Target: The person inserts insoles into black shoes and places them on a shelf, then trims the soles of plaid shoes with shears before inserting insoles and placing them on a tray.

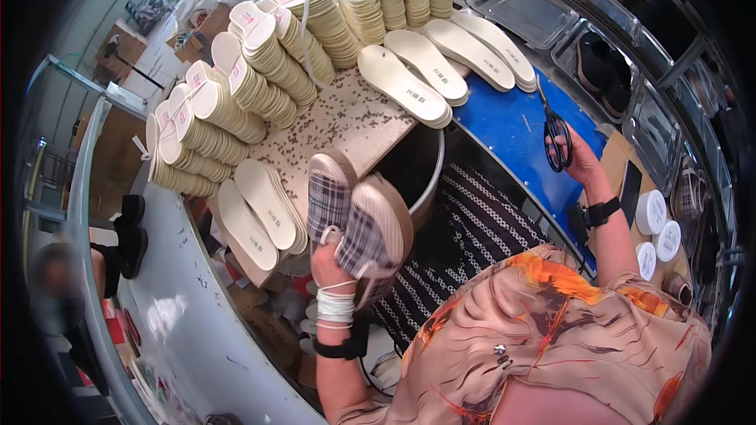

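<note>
In the head view, our left hand [331, 268] is clamped on the plaid shoes [368, 224], which hang together off the near edge of the beige counter [315, 135], in front of a dark open container [407, 159]; most of our fingers are hidden by the uppers, so we cannot tell how deep the hold goes. A pale cord loop [331, 234] shows just above our thumb, and white string [336, 308] is wound about our wrist. Our right hand [582, 160], well apart over the blue board [504, 120], is closed around the handles of the black scissors [557, 144], blades pointing up and away from us. We judge the shoes light for their bulk: the checked cloth should give under a squeeze, while the thick beige soles should bend but keep their shape. We would take them by the paired uppers or the sole edges, pinching firmly enough that neither slips out, for smooth sole rubber may slide a little; nothing about them looks fragile. The scissors seem stiff and easy to carry in one hand, best held by the loops with the tips kept clear of the cloth. Past the shoes, cream insoles [276, 59] stand in tall leaning stacks, with flatter insole pairs [405, 88] lying nearer.
</note>
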A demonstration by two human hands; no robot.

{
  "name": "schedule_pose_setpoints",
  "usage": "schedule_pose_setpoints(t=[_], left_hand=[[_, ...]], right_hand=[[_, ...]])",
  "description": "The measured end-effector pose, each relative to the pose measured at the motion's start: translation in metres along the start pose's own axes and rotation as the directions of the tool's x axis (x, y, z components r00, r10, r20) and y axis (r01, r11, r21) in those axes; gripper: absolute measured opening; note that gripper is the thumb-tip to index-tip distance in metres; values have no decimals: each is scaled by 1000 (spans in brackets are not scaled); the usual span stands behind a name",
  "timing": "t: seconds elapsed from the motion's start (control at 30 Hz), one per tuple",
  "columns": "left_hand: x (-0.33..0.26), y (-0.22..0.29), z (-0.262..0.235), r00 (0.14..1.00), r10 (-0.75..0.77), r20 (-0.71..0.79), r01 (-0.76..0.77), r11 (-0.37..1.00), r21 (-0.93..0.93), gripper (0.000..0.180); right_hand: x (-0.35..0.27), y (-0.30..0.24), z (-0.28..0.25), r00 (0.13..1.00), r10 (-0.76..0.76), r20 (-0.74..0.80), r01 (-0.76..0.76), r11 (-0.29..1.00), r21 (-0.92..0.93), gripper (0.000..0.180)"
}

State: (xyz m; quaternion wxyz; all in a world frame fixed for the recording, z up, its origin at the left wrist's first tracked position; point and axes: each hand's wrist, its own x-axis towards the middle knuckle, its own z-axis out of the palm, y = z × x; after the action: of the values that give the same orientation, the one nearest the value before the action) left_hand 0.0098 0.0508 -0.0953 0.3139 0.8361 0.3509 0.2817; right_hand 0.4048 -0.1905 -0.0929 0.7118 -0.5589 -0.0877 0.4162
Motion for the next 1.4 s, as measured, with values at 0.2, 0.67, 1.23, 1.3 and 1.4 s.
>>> schedule_pose_setpoints(t=[0.2, 0.67, 1.23, 1.3, 1.4], left_hand=[[-29, 8, -39, 981, -156, 114, 177, 961, -212, 25], [-43, 30, -76, 973, -87, 214, 67, 993, 98, 28], [-22, 13, -51, 922, -353, 158, 380, 903, -201, 26], [-23, 12, -44, 862, -497, 100, 492, 772, -401, 23], [-35, -30, -46, 850, -513, 122, 519, 773, -365, 27]], right_hand=[[-18, 6, 138, 665, 210, 717, -294, 956, -7, 51], [10, 18, 202, 457, 68, 887, 823, 346, -451, 53], [-12, 19, 172, 421, 98, 902, 878, 207, -432, 41], [-7, 28, 170, 437, 104, 893, 871, 198, -449, 39], [3, 40, 165, 498, 119, 859, 837, 192, -512, 39]])
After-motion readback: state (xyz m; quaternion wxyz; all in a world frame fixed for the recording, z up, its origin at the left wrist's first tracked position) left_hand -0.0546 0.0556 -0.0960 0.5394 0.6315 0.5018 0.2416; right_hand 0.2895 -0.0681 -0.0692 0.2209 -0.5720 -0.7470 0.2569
